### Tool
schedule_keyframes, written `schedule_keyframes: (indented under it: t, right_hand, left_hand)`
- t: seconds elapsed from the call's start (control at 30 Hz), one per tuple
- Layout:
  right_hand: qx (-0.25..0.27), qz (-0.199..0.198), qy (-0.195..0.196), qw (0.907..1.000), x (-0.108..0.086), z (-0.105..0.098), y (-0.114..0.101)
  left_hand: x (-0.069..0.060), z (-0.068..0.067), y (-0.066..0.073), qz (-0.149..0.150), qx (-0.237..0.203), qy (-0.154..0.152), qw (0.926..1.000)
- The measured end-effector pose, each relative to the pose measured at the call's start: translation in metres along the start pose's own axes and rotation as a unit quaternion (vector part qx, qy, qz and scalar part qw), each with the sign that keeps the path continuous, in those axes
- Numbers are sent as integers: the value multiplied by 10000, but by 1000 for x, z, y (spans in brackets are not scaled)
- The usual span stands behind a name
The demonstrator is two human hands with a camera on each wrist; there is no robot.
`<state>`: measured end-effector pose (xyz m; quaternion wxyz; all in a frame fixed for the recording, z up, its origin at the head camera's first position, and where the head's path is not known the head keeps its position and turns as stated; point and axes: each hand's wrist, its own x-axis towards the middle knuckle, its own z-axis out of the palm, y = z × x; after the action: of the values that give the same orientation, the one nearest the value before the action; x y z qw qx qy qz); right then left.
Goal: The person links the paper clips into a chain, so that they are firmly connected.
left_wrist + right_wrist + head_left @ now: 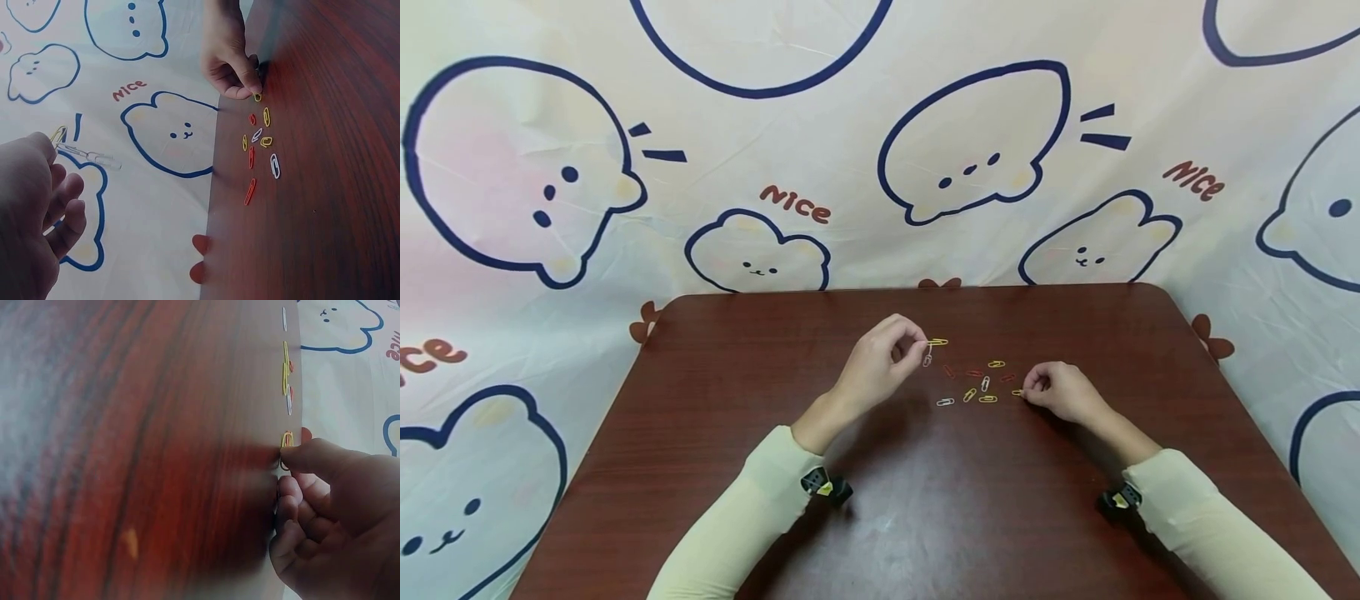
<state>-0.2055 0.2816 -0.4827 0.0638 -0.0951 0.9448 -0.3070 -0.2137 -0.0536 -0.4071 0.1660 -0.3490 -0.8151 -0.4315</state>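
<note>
My left hand (882, 358) is raised above the table and pinches a yellow paper clip (938, 342) between thumb and fingertips. White paper clips (94, 154) are linked to it and dangle from it in the left wrist view. At the right end of a scatter of clips, my right hand (1063, 392) pinches another yellow paper clip (1017, 392) close to the tabletop. Between the hands lie several loose clips, among them a red paper clip (948, 371), a white paper clip (986, 383) and a yellow paper clip (970, 395).
The dark reddish-brown table (700, 375) has rounded far corners. A pale cloth (850, 150) printed with cartoon bears rises behind it and along its sides. One white paper clip (945, 402) lies at the near left of the scatter.
</note>
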Motion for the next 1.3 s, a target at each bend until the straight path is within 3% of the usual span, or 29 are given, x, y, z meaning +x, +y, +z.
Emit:
schedule_keyframes:
  t: [0.57,1.3]
  right_hand:
    - [469,-200,426,9978,-9,-20,-19]
    - [703,-787,889,9904,-25,-63,-84]
  left_hand:
    - [-1,-2,-1,-20,-4,-53,10000]
    - [4,-4,4,98,94,6,9999]
